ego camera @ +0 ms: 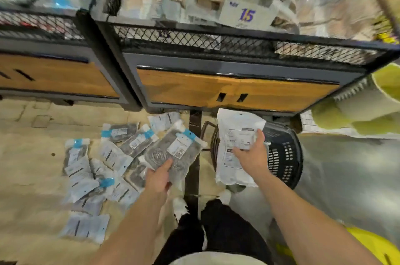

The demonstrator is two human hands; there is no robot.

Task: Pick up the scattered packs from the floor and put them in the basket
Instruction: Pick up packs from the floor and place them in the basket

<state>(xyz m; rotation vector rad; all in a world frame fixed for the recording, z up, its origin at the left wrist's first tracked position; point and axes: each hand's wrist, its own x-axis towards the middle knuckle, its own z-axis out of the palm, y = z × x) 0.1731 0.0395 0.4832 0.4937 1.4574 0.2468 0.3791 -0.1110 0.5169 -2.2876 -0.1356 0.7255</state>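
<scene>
Both hands were loaded, mid-transfer! The left hand (159,176) gripped a clear plastic pack of dark contents with a blue header strip (173,152), just above the floor pile. The right hand (252,154) pinched a flat white printed pack (234,134) over the black slotted plastic basket (285,156). The drop looked next: lower, release the white one, then swing the left across. The clear pack's long axis ran diagonally, blue end toward the shelving; the white one ran lengthwise away from the person. Plenty of scattered pale packs (86,178) lay on the floor.
</scene>
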